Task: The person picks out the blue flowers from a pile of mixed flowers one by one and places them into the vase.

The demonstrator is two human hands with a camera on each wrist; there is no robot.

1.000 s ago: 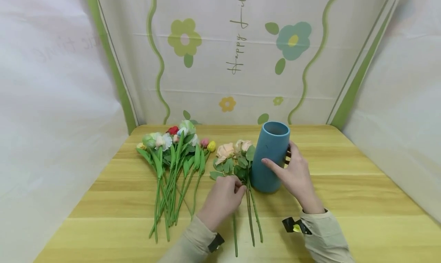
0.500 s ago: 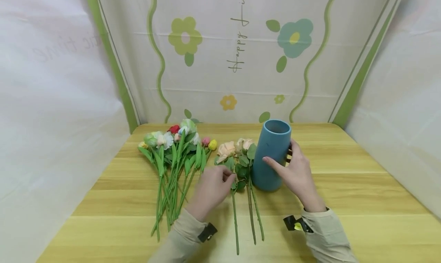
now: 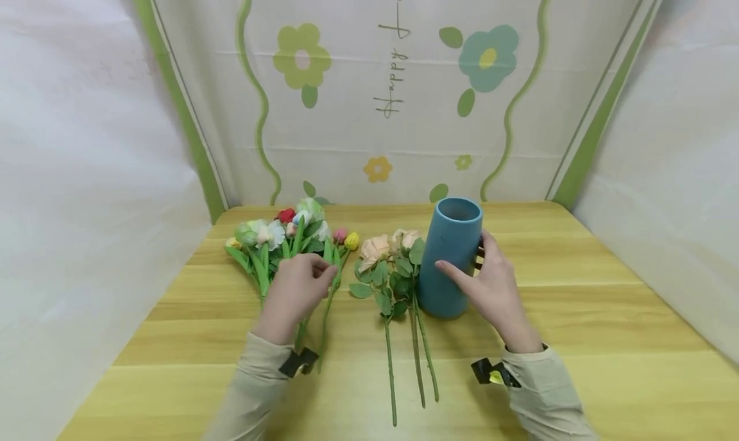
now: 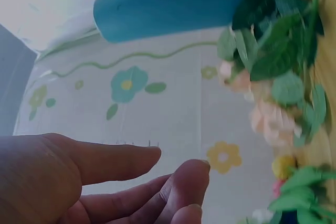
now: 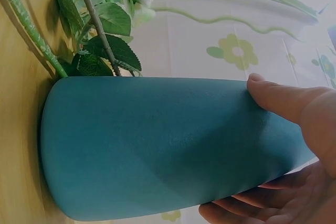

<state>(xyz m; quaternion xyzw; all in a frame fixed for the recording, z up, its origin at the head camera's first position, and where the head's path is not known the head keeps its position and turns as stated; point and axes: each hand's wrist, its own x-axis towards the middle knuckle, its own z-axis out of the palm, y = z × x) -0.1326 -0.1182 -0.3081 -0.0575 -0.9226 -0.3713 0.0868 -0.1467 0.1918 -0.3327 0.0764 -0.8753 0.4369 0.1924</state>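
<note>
A tall blue vase (image 3: pixel 450 261) stands on the wooden table, its mouth facing up. My right hand (image 3: pixel 495 293) grips its right side, thumb across the front and fingers round the back; the right wrist view shows the same hold on the vase (image 5: pixel 157 145). Over the stems of a mixed bunch of artificial flowers (image 3: pixel 271 235) hovers my left hand (image 3: pixel 297 293), hiding part of them. In the left wrist view, that hand (image 4: pixel 131 182) has thumb and bent fingers apart with nothing between. Peach roses (image 3: pixel 375 251) with green leaves lie between the bunch and the vase.
A yellow tulip (image 3: pixel 351 241) and a pink one (image 3: pixel 340 235) lie at the right of the bunch. Rose stems (image 3: pixel 390 370) reach toward the near table edge. A printed white curtain (image 3: pixel 358 126) closes the back, with white sheets at both sides.
My left hand has moved left, from the peach roses' stems to over the mixed bunch. The right hand keeps its grip on the vase, which stays in place.
</note>
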